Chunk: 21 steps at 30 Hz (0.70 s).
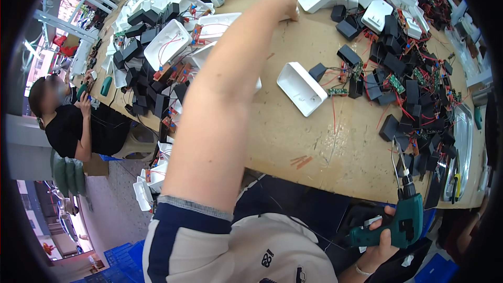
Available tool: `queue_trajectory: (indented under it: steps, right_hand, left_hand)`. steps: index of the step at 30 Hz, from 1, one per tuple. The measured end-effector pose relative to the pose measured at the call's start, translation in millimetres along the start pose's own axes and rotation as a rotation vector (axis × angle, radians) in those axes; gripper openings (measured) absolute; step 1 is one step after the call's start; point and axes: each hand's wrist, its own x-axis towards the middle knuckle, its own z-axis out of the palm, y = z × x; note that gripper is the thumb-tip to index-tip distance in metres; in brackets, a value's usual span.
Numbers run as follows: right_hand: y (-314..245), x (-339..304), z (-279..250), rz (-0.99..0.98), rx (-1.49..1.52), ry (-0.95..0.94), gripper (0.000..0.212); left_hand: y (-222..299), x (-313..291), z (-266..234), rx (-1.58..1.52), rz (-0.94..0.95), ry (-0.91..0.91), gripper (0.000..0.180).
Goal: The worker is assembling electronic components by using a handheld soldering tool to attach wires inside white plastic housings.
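My right hand [381, 236] is wrapped round the handle of a green soldering gun [407, 222], whose metal tip and thin feed tube point up over the table edge. My left arm stretches far across the table, and my left hand [285, 2] is beside the white plastic cases at the back. Its fingers are mostly hidden, with a bit of white showing under them. An open white case [302, 88] lies in the middle, next to a black box [317, 72] wired to a small green circuit board [338, 92].
Black boxes with red wires and boards [411, 89] are heaped on the right. More white cases [167, 44] and black boxes pile up on the left. A metal tray [461, 126] holds yellow-handled pliers [457, 184]. A seated co-worker [65, 120] is at the far left.
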Motion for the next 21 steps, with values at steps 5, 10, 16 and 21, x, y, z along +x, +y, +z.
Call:
queue_trajectory:
  steps: [5, 10, 16, 21]
  right_hand:
    - [5.9, 5.3, -1.7, -0.031, 0.085, -0.051, 0.063]
    - [8.2, 4.0, -12.5, -0.065, 0.091, -0.066, 0.063]
    - [1.2, -9.9, -16.5, -0.146, 0.129, -0.059, 0.058]
    - [2.1, -20.3, -20.9, -0.173, 0.113, -0.051, 0.056]
  left_hand:
    - [15.2, -110.2, -63.7, -0.186, 0.249, 0.591, 0.053]
    - [67.4, -225.9, -60.9, -1.046, 0.389, 0.413, 0.050]
    - [138.8, -255.3, 63.6, -1.238, 0.857, 0.405, 0.055]
    - [135.4, -267.6, 75.2, -1.192, 0.752, 0.196, 0.063]
